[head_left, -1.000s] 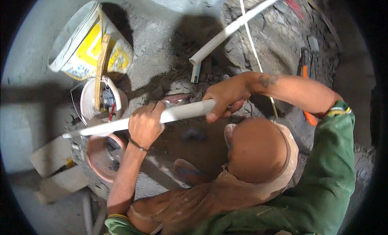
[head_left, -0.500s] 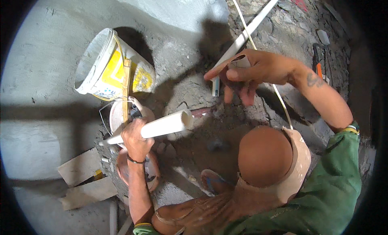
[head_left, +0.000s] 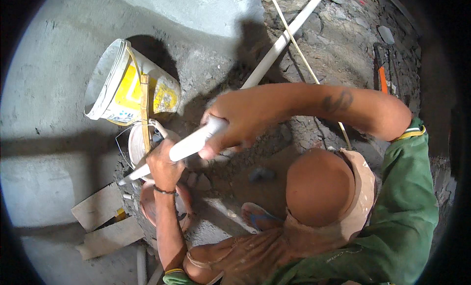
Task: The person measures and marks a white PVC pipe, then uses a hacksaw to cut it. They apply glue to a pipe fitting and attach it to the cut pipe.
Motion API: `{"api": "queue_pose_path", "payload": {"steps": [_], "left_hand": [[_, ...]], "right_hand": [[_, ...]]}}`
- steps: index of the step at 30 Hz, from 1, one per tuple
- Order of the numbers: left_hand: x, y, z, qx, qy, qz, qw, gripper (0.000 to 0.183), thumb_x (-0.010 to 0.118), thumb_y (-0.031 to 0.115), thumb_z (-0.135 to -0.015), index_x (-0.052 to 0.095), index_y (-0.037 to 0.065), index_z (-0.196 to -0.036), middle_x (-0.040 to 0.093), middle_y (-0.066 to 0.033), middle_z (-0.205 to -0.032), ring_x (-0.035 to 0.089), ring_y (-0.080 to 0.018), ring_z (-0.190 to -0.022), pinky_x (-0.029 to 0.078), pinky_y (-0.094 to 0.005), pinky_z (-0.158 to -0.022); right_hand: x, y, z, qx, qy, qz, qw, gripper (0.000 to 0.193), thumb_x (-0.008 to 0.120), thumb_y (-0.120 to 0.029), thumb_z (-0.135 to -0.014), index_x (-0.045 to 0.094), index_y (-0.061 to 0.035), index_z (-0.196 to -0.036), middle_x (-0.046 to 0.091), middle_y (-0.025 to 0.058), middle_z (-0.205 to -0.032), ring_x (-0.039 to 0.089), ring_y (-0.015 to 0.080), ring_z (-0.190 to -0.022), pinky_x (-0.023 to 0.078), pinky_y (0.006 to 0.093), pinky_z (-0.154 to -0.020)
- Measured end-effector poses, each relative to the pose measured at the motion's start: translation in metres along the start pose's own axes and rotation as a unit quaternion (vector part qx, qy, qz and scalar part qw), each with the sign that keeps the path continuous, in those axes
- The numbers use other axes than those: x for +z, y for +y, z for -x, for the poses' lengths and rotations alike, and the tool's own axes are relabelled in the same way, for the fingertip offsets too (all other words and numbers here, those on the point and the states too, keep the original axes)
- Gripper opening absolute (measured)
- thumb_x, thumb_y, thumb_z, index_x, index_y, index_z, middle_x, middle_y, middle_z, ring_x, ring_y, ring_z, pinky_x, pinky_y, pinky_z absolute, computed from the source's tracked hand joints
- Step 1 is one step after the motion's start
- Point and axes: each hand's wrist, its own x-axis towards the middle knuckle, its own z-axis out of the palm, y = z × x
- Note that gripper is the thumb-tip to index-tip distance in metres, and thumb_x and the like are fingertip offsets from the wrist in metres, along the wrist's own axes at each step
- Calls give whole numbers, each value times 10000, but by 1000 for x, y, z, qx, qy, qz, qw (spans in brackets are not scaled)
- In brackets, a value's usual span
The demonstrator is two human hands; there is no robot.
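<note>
Brightly lit, the gripped pipe (head_left: 194,142) looks white, slim and straight.

White plastic pipe (head_left: 192,146): midsection hidden inside the left hand (head_left: 165,163); right hand (head_left: 228,119) slightly blurred, its fingers partly out of view, so closure around the near end unclear. Second white round pipe (head_left: 284,41): top cut off by the upper edge, lower end hidden behind the right forearm (head_left: 299,101). Flat orange strip (head_left: 382,80): lower extent covered by the same arm. Pinkish round bucket (head_left: 147,202): partly hidden behind the left forearm (head_left: 170,231). Dark lump (head_left: 262,174) on ground: blurred, kind indeterminate.
</note>
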Motion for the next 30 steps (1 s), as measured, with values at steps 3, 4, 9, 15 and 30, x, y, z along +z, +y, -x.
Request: {"api": "queue_pose_path", "payload": {"steps": [3, 4, 9, 15, 30], "left_hand": [[16, 14, -1, 17, -73, 15, 997, 197, 671, 8, -692, 587, 71, -858, 618, -156, -698, 645, -383, -662, 508, -474, -605], [17, 20, -3, 16, -119, -3, 993, 255, 688, 25, -682, 621, 73, -924, 648, -155, -756, 656, -384, -697, 524, -469, -629], [9, 24, -7, -19, -228, -105, 968, 320, 710, 133, -729, 674, 112, -1047, 714, -109, -889, 684, -342, -784, 536, -489, -739], [-112, 23, -50, 85, 92, -103, 987, 386, 698, 366, -859, 684, 56, -1089, 668, -134, -1004, 606, -349, -1046, 381, -476, -1005], [-261, 18, -120, -143, 324, 474, 806, 431, 511, 458, -1041, 522, 30, -1086, 439, 7, -648, 439, -90, -491, 390, -249, -425]], "right_hand": [[11, 23, -24, -40, 39, 243, 968, 621, 613, -579, -918, 662, 36, -984, 685, 211, -841, 700, 338, -771, 539, 463, -694], [15, 30, -26, -63, 56, 322, 943, 603, 596, -572, -933, 659, 27, -970, 686, 236, -864, 700, 391, -794, 537, 497, -699], [37, 59, -30, 11, 57, 324, 944, 525, 553, -500, -971, 562, -29, -1202, 678, 252, -1006, 666, 460, -909, 519, 540, -819], [57, 151, -48, -151, 250, 242, 925, 509, 597, -376, -976, 467, -44, -1339, 594, 257, -1186, 606, 446, -1074, 488, 506, -906], [35, 116, -51, -181, 327, 53, 926, 619, 563, -403, -1015, 370, -51, -1486, 591, 190, -1314, 622, 302, -1117, 491, 418, -932]]}}
